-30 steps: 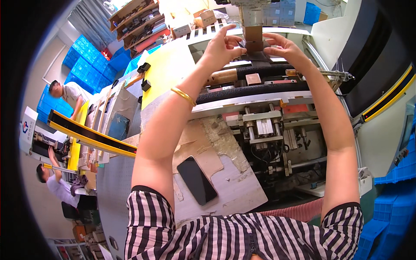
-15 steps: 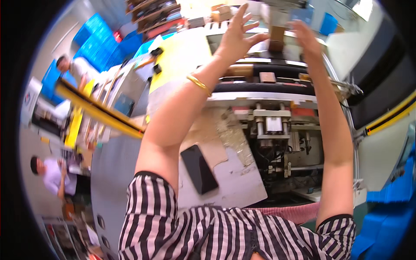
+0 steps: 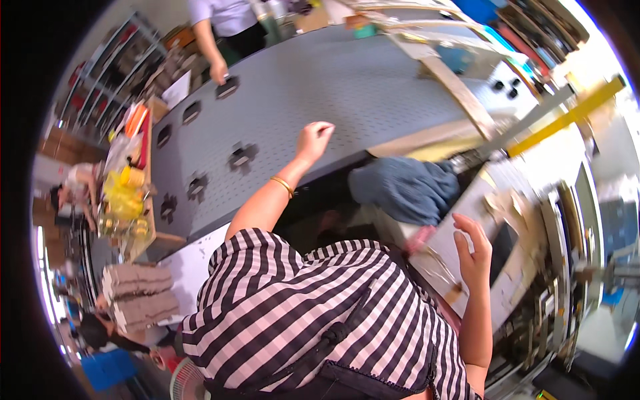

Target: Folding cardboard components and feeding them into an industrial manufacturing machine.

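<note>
My left hand (image 3: 315, 141) hovers above the grey perforated table (image 3: 300, 87), a gold bangle on its wrist. Its fingers are curled in and I see nothing in them. To its left, dark flat cross-shaped pieces (image 3: 241, 157) lie on the table, with several others toward the left edge. My right hand (image 3: 475, 257) is low on the right, fingers apart and holding nothing visible. Beside it a black phone (image 3: 504, 250) rests on a pale board (image 3: 460, 263). A blue-grey cloth (image 3: 403, 190) is bunched between my two hands.
Across the table a co-worker's hand (image 3: 219, 71) reaches to a dark piece (image 3: 227, 87). Grey stacks (image 3: 139, 297) stand at the lower left, near a wooden bench (image 3: 150, 200) with yellow bags. A yellow bar (image 3: 567, 117) juts in at the right. A fan (image 3: 190, 381) is at the bottom.
The view has swung left from the machine to the grey table. Both arms have come down from their raised, outstretched position. My left hand's fingers have curled in; my right hand stays open.
</note>
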Motion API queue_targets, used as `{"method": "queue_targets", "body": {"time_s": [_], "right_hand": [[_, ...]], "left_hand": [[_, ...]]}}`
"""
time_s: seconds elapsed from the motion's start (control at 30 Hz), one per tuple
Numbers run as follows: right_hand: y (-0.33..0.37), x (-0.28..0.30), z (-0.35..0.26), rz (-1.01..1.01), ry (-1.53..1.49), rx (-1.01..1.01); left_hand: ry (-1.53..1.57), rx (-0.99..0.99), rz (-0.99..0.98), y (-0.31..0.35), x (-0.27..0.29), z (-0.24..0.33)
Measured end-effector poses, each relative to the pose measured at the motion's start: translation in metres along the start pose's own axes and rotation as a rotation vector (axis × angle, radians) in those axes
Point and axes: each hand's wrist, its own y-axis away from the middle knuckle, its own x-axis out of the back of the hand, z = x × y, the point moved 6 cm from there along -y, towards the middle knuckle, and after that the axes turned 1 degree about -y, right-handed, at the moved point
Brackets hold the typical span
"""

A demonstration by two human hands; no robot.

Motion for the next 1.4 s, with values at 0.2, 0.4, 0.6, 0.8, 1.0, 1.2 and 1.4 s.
{"method": "queue_targets", "body": {"time_s": [0.2,0.4,0.6,0.8,1.0,1.2,1.4], "right_hand": [[-0.118,-0.088,0.028,0.014,0.481,0.084],[-0.127,-0.12,0.024,0.014,0.541,0.01],[-0.114,-0.126,0.02,-0.03,0.642,-0.087],[-0.029,-0.131,-0.004,0.008,0.804,0.169],[0.052,-0.048,0.001,0.07,0.299,0.062],[0.123,0.087,-0.002,0.515,0.089,-0.048],[0.188,0.144,0.003,0.426,0.045,-0.104]], "left_hand": [[-0.628,0.209,0.183,0.034,0.12,-0.194],[-0.584,0.421,-0.149,0.039,0.139,-0.256],[-0.331,0.331,-0.142,-0.004,0.105,-0.246],[0.529,0.153,-0.477,-0.05,0.012,-0.022],[0.444,-0.469,-0.819,0.024,-0.024,0.242],[0.421,-1.182,-1.055,0.131,-0.073,0.398],[0.45,-1.261,-1.208,0.202,-0.12,0.502]]}}
